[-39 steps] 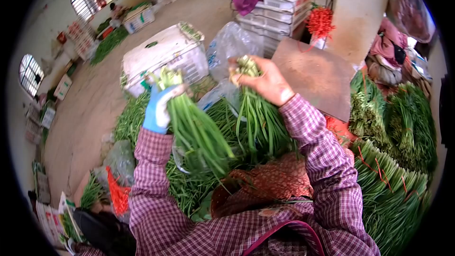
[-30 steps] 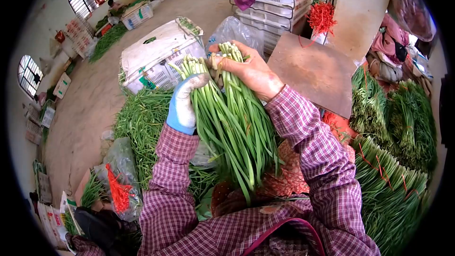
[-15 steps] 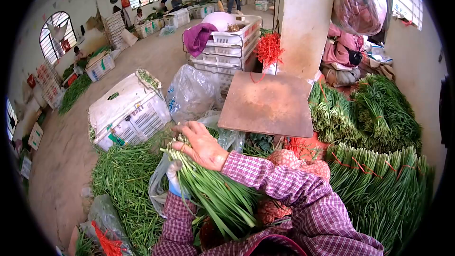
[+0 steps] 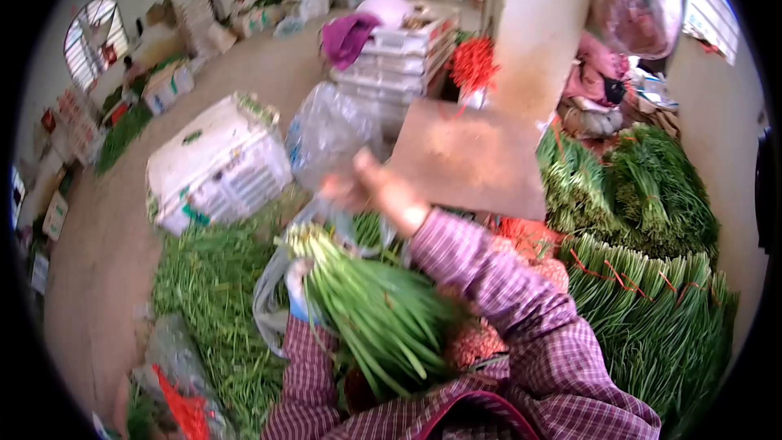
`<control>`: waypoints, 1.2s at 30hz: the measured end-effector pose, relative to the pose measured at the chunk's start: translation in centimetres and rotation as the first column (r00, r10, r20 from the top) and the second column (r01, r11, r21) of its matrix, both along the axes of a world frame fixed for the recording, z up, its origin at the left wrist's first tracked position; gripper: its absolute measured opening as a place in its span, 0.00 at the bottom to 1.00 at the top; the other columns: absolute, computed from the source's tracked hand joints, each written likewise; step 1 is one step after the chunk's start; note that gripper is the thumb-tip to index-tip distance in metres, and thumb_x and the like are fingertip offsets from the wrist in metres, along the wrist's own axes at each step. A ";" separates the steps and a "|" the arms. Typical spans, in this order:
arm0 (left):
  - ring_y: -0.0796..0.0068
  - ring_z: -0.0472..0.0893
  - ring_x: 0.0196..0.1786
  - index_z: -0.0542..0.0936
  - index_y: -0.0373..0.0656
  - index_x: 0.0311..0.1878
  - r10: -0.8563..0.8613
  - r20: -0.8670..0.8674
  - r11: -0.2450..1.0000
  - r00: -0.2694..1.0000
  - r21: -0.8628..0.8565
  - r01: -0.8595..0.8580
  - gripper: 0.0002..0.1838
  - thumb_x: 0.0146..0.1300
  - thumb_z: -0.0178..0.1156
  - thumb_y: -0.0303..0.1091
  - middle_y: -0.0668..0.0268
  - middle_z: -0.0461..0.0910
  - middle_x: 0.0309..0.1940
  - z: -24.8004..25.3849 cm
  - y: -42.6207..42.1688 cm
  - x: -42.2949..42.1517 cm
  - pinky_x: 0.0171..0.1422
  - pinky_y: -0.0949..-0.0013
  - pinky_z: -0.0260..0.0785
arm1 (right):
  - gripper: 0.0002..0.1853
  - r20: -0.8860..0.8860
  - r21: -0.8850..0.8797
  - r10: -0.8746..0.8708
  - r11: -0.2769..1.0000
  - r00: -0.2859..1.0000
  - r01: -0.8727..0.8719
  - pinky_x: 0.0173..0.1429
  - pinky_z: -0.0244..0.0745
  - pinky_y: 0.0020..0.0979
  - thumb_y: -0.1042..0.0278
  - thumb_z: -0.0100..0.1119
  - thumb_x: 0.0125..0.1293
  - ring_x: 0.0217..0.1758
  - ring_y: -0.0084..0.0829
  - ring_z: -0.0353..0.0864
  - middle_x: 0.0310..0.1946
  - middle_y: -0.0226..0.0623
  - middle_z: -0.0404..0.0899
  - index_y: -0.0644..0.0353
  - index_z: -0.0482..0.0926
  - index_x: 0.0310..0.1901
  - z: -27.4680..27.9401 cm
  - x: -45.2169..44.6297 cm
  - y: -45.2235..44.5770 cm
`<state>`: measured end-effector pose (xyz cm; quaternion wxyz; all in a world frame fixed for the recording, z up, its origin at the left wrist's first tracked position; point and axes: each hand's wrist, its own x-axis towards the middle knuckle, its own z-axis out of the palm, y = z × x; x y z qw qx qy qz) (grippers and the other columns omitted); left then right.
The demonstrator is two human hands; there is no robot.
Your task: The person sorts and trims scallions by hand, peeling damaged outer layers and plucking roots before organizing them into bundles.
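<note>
A loose bunch of garlic chives [image 4: 366,301] lies across my lap, pale stem ends up and to the left, green leaves fanning down to the right. My left hand [image 4: 300,281], in a light glove with a blue cuff, is closed around the bunch near its stem ends; the leaves hide part of the fingers. Above the bunch and apart from it, my right hand [image 4: 379,191] is raised and bare. It is blurred by motion, but thumb and fingers look spread, with nothing visible in them.
Loose green leaves [image 4: 216,310] cover the floor at left, near a covered white crate [image 4: 220,163]. A brown board [image 4: 468,159] stands ahead, before stacked crates [image 4: 391,65] and a pillar [image 4: 533,49]. Tied chive bundles [image 4: 652,318] stand at right. Red ties [image 4: 472,65] hang by the pillar.
My right hand has lifted off the stem ends, moving up and to the right, and its fingers have spread. My left hand still grips the bunch. The view has shifted slightly.
</note>
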<state>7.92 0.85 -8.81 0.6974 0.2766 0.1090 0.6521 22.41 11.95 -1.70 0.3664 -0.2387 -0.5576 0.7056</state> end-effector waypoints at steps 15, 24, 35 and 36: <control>0.51 0.76 0.56 0.64 0.34 0.63 -0.051 0.145 0.998 0.988 -0.041 0.058 0.33 0.55 0.56 0.39 0.48 0.72 0.55 -1.2 -0.3 -1.5 0.61 0.50 0.72 | 0.09 0.387 0.857 -0.363 0.480 0.847 -0.186 0.35 0.76 0.36 0.68 0.65 0.57 0.31 0.41 0.83 0.27 0.42 0.80 0.62 0.77 0.36 0.0 1.7 -6.5; 0.54 0.80 0.51 0.64 0.34 0.64 -0.071 0.163 0.997 0.984 0.036 0.066 0.35 0.50 0.61 0.31 0.49 0.75 0.53 -1.2 0.0 -1.2 0.54 0.53 0.78 | 0.11 0.318 0.682 -0.313 0.732 0.895 0.014 0.30 0.73 0.34 0.66 0.60 0.60 0.23 0.34 0.79 0.20 0.44 0.76 0.67 0.75 0.33 1.9 2.8 -5.0; 0.54 0.73 0.52 0.65 0.46 0.64 -0.048 0.221 0.996 0.974 0.089 0.029 0.32 0.55 0.59 0.41 0.58 0.72 0.47 -1.7 -0.3 -1.3 0.58 0.48 0.70 | 0.15 0.051 0.947 -0.633 0.276 0.772 0.164 0.25 0.75 0.23 0.59 0.58 0.66 0.22 0.20 0.75 0.33 0.33 0.82 0.57 0.78 0.49 3.3 9.0 2.6; 0.52 0.73 0.53 0.66 0.45 0.61 -0.096 0.248 0.992 0.964 0.098 0.074 0.29 0.54 0.59 0.39 0.57 0.71 0.46 -1.1 -0.3 -1.3 0.54 0.48 0.73 | 0.15 0.140 0.985 -0.753 0.042 0.643 -0.166 0.27 0.76 0.25 0.58 0.60 0.65 0.24 0.21 0.76 0.35 0.32 0.82 0.53 0.77 0.51 2.2 9.1 2.9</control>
